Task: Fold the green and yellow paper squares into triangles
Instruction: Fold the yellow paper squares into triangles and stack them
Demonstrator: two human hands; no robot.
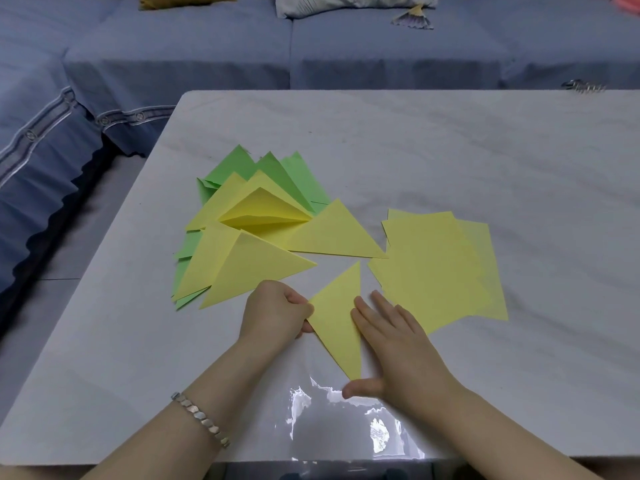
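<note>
While the yellow triangle (pixel 337 327) lies flat on the bench (pixel 450 150) directly before you, between both hands, note its state: long edge toward your right, short corner toward your left. Your left hand (pixel 277 313) pinches that left corner, curled round it. Your right hand (pixel 394 344) is laid flat, fingers (pixel 367 317) straight, tips on the long edge, grasping nothing.

Risk 1: if the pinch eases before the crease is pressed, the two layers will likely shear and the corners stop matching.

Risk 2: the bench looks glossy, so a sideways push from the flat hand could slide the whole sheet rather than sharpen the fold.

Risk 3: the stack of unfolded yellow squares (pixel 440 268) sits just beside your right hand; a sweep could drag its top sheet.

In the finished pile (pixel 249 230), one yellow piece gapes open and may need re-creasing.
</note>
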